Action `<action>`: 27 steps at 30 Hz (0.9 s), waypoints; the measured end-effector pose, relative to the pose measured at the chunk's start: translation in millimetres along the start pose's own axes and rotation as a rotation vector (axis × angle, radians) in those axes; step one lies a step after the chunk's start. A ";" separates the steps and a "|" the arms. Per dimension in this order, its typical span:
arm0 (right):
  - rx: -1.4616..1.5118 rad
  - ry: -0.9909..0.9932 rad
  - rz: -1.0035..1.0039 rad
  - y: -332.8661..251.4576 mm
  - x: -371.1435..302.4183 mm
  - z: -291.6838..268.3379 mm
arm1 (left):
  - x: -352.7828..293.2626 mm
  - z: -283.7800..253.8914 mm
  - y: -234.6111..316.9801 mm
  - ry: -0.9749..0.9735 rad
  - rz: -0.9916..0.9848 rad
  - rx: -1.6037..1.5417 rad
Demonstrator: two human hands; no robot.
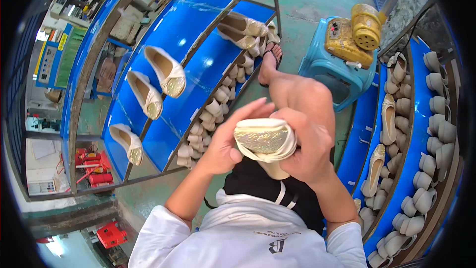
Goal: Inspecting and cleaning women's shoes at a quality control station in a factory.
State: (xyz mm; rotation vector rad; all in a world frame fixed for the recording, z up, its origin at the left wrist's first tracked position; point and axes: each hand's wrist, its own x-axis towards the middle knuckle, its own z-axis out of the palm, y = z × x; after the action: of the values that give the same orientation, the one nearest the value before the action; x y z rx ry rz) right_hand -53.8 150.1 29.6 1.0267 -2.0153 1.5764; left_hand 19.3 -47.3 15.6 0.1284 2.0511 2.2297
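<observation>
A cream flat shoe [265,139] with a glittery gold toe is held in front of my lap, its toe facing up toward me. My right hand [310,141] grips its right side, thumb and fingers closed round the edge. Against the left side of the toe rests my left hand [228,139], cupped, with its fingers stretched past the shoe's far edge and its thumb by the near edge. Most of the shoe's rear part is hidden beneath the toe and my right hand.
A blue shelf rack [198,0] on the left carries similar cream-and-gold flats [166,69]. Several pale shoe-shaped pieces [210,114] fill its lower tier. A yellow machine [347,39] sits on a blue plastic stool [312,64]. At right, another blue rack [419,119] holds shoes and pale pieces.
</observation>
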 end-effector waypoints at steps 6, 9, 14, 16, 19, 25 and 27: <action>-0.090 0.090 0.349 60.3 10.9 -0.5 | 85.7 -5.5 -36.9 0.007 0.165 0.244; -0.072 0.233 0.556 89.5 6.3 7.2 | 172.6 -20.2 -38.4 0.159 0.221 0.561; 0.081 0.390 0.540 111.8 -3.7 12.5 | 316.3 -32.1 -33.1 0.270 0.215 1.009; 0.098 0.405 0.586 114.4 -2.6 14.1 | 358.1 -29.3 -29.1 0.272 0.221 1.159; 0.112 0.395 0.573 116.4 2.2 16.1 | 404.3 -22.6 -26.0 0.228 0.249 1.267; 0.099 0.310 0.562 119.6 9.4 22.4 | 446.8 -11.6 -29.2 0.241 0.346 1.364; 0.095 0.293 0.547 120.0 9.8 25.0 | 452.2 -9.8 -26.8 0.244 0.334 1.378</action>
State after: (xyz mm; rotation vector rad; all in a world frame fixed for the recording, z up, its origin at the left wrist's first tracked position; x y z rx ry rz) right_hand -145.6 135.8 -50.9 0.2426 -2.1280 1.9649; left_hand -429.3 7.3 -17.1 0.3106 3.4411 0.4926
